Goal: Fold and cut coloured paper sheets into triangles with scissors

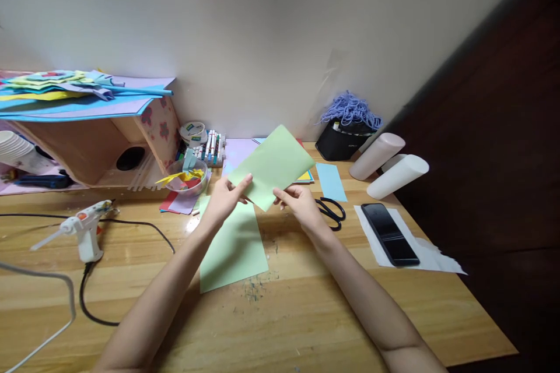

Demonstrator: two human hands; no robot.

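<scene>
Both my hands hold a light green sheet of paper (pixel 275 164) tilted in the air over the wooden table. My left hand (pixel 225 198) pinches its lower left edge, thumb on top. At the lower right edge, my right hand (pixel 298 203) grips the sheet between thumb and fingers. A second green sheet (pixel 236 256) lies flat on the table below my left hand and forearm. Black-handled scissors (pixel 336 213) rest just right of my right hand, their blades hidden by it.
A white glue gun (pixel 88 230) with its cable is at left, below a cardboard box (pixel 157 134) topped with coloured paper. A bowl (pixel 192 183) of scraps and markers (pixel 213 147) stand behind. On the right are a phone (pixel 389 235), paper rolls (pixel 398 176) and a black pouch (pixel 336 143).
</scene>
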